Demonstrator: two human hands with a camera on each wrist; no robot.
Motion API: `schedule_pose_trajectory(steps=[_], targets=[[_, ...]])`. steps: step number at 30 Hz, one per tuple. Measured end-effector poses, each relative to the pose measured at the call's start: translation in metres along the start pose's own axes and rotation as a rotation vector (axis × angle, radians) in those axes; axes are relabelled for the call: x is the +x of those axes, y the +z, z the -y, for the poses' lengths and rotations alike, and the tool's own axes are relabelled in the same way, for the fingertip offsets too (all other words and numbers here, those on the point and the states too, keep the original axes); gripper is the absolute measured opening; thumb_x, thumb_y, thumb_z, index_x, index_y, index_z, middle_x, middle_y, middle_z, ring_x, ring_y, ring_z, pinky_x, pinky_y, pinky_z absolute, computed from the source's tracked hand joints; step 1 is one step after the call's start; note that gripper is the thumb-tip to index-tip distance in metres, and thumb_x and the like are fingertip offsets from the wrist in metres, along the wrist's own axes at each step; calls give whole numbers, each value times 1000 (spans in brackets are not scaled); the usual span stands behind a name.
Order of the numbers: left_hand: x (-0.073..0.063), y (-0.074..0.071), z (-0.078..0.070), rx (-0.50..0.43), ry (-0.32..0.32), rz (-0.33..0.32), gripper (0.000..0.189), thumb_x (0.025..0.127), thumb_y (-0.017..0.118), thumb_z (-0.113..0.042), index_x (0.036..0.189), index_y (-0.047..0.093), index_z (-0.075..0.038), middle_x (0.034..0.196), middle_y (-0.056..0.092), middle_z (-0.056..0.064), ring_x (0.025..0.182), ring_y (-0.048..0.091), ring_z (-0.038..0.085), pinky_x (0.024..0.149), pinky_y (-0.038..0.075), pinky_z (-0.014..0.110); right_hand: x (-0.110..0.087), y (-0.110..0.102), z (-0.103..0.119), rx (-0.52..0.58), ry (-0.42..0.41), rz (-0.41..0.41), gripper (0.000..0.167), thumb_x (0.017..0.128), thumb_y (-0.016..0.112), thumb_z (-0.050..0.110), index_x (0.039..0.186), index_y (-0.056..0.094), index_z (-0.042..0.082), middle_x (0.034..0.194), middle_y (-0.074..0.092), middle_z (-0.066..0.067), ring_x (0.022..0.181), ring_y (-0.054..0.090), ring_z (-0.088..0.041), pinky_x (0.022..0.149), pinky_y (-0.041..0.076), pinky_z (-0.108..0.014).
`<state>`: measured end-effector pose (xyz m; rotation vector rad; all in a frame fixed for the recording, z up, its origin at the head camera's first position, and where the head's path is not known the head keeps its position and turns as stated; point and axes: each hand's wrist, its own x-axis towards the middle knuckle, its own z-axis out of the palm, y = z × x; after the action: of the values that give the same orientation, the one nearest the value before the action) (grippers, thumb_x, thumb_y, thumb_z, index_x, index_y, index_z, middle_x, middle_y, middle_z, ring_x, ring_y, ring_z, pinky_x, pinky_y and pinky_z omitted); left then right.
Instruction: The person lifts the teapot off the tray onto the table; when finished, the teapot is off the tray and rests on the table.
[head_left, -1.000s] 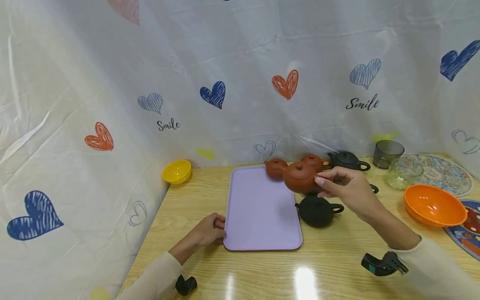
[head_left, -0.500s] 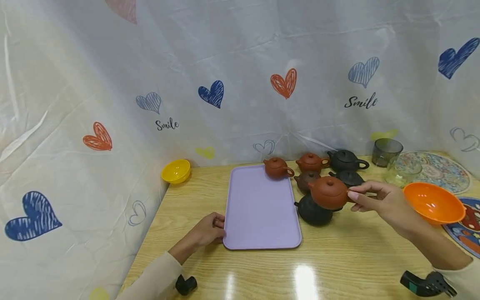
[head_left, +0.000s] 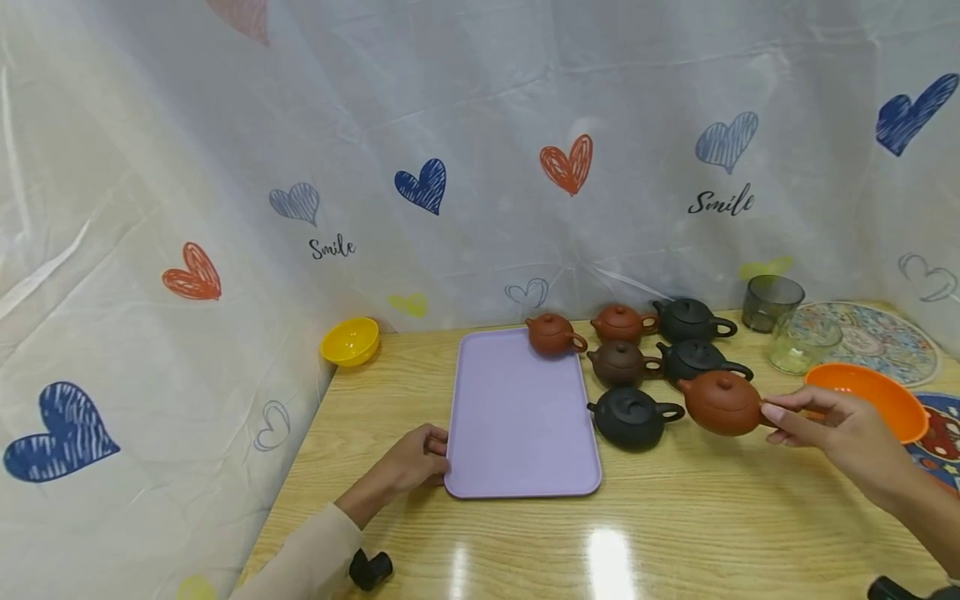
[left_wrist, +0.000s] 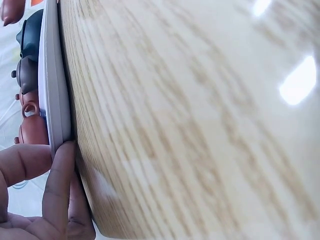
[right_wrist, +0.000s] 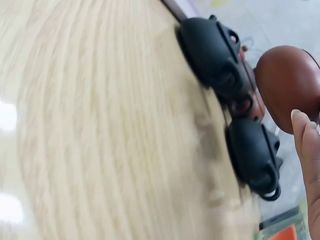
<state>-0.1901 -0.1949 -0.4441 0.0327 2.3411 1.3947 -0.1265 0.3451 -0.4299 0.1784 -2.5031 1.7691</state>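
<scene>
My right hand (head_left: 847, 429) pinches the handle of a reddish-brown teapot (head_left: 723, 404) and holds it in the air, right of the black teapot (head_left: 632, 418). In the right wrist view the underside of that teapot (right_wrist: 287, 82) shows above the table, with fingertips at its side. My left hand (head_left: 412, 458) grips the left edge of a lilac tray (head_left: 525, 417) near its front corner. The left wrist view has fingers on both sides of the tray rim (left_wrist: 56, 90). A smaller red teapot (head_left: 550, 335) sits at the tray's far right corner.
Right of the tray stand another red teapot (head_left: 619, 323), a dark brown teapot (head_left: 619, 363) and two further black ones, one at the back (head_left: 686, 321). Beyond them are a grey glass (head_left: 772, 304), a pale glass (head_left: 802, 346) and an orange bowl (head_left: 892, 400). A yellow bowl (head_left: 351, 342) stands far left.
My right hand has carried the reddish-brown teapot rightward and toward me, from beside the tray's far right to right of the front black teapot. My left hand and the tray have stayed put.
</scene>
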Motion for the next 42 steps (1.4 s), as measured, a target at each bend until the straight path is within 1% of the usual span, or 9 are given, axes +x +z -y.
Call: schedule_pose_trajectory(steps=[4,9,11,18,24,34,38,42], targets=[[-1,0,-1,-3,5,1,47,84,65,5,128,49,9,108,55,18,89,60,22,75,61,35,-1,-3,-9,-5,46,-5,16,99,60,5,110,70,1,102,69,17,81,73,-17,72,61,-29],[-1,0,-2,-2,12,4,47,84,65,5,128,48,10,108,56,19,90,60,23,76,61,37,1,-4,-18,-58,108,-18,21,98,64,15,111,69,0,100,69,20,81,73,-18,71,61,-30],[-1,0,-2,-1,9,6,47,85,65,5,128,48,10,108,55,19,90,60,23,76,61,37,3,-5,-21,-57,121,-6,22,99,64,17,112,68,0,101,69,21,82,73,-18,71,61,-29],[-1,-1,-3,4,5,13,46,85,64,4,128,49,9,109,56,18,91,61,22,77,61,35,6,-4,-30,4,165,29,20,99,63,17,112,68,3,100,70,20,84,74,-16,72,62,-30],[-2,-1,-4,13,4,11,46,85,65,4,128,49,9,108,56,18,92,60,23,76,61,34,9,-3,-32,16,149,44,21,99,63,16,113,68,1,101,71,19,84,75,-16,72,61,-29],[-1,-1,-5,25,-4,8,45,85,65,4,128,50,9,109,56,18,92,61,23,78,61,35,10,-1,-35,86,144,42,18,99,62,14,113,70,4,100,73,15,84,75,-15,74,61,-30],[0,0,-3,19,-5,10,45,86,64,5,128,49,9,109,56,18,91,61,23,78,61,35,10,1,-31,59,182,23,18,99,63,18,112,71,9,95,76,10,82,75,-15,70,61,-29],[0,0,-2,13,-1,12,45,86,64,5,127,49,9,108,56,18,91,61,23,77,60,35,9,3,-28,-3,212,-10,19,99,64,23,112,72,12,89,77,3,78,75,-13,65,61,-27]])
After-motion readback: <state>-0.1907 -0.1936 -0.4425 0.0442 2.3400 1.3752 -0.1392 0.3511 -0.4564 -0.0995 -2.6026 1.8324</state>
